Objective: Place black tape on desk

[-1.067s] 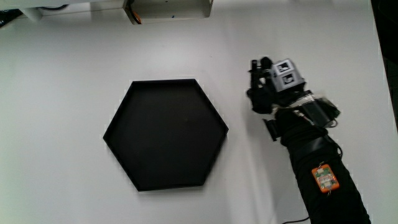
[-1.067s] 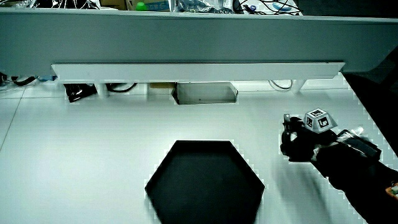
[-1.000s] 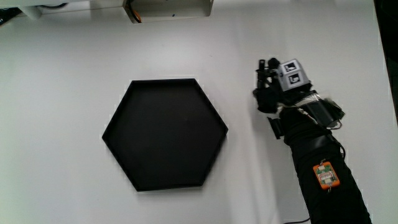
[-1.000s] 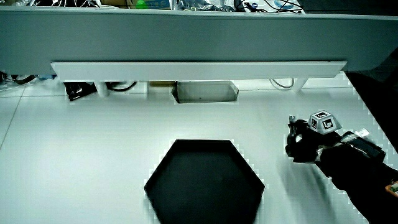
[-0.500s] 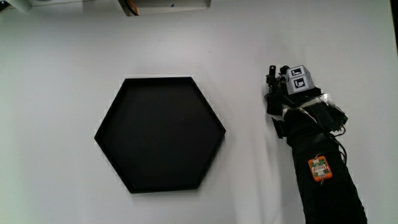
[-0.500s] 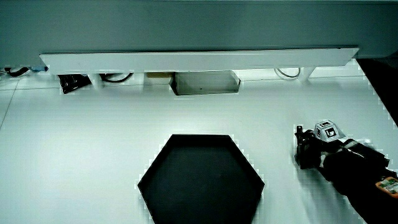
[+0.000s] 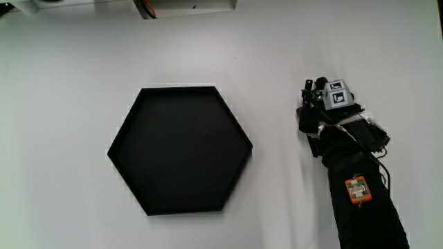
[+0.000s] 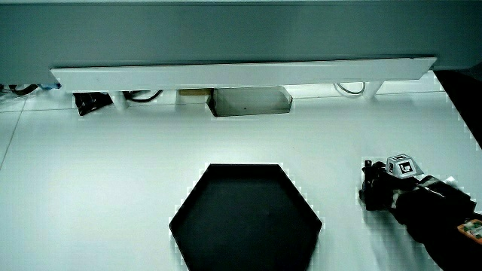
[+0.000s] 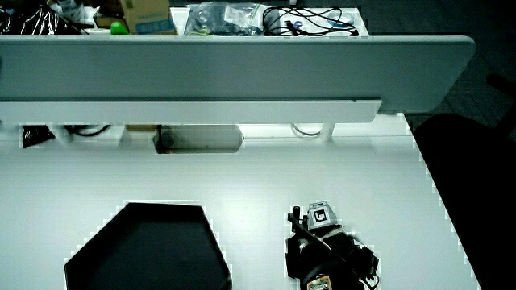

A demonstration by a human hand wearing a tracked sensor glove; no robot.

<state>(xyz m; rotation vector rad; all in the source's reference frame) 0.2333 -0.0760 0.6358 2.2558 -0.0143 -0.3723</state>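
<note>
- The hand (image 7: pixel 320 111) rests on the worktop (image 7: pixel 69 83) beside the hexagonal tray (image 7: pixel 180 149).
- Finger state cannot be told; no tape visible.
- Judged step: set-down; next, withdrawing.

gloved hands (image 8: pixel 380 190) low on the table (image 8: pixel 113 173) beside black hexagonal tray (image 8: pixel 245 218)

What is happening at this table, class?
A gloved hand with a patterned cube on its back rests low on the white table, beside a black hexagonal tray. The tray looks empty. The job is to put black tape on the desk, but no tape can be made out against the black glove, so it cannot be told whether the grip holds anything. Both side views show the hand apart from the tray.
</note>
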